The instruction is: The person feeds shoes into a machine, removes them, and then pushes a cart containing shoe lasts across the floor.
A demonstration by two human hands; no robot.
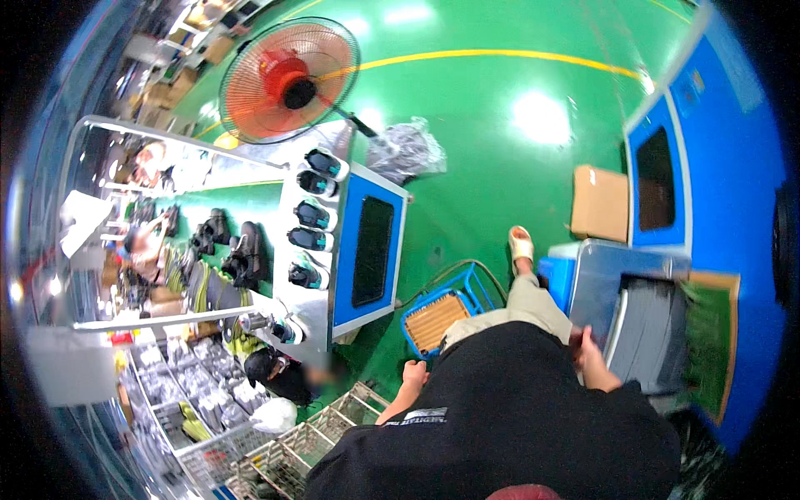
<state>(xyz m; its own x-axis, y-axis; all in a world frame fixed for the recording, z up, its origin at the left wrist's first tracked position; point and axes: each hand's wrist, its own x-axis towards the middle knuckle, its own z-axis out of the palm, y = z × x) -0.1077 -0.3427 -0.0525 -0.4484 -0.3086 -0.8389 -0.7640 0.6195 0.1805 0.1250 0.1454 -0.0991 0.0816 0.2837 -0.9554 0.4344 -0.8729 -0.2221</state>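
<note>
My left hand (411,379) hangs low beside my body, its fingers curled in, with nothing visible in it. Just ahead of it stands a blue-framed stool (435,323) with a slatted brown seat. On the other side, my right hand (593,364) is held by my thigh, fingers loosely curled and partly turned from view; no object shows in it. Close to that hand is a grey plastic bin (621,267) with grey panels (652,329) in it. Whether the hand touches the bin I cannot tell. One of my feet, in a light sandal (521,244), is out in front.
Shoes (310,215) line a white bench with a blue side panel (340,292) at left. A red fan (287,79) stands behind it. Wire racks (283,454) and a person in a black cap (262,365) are lower left. A cardboard box (600,202) sits by the blue cabinet (725,167).
</note>
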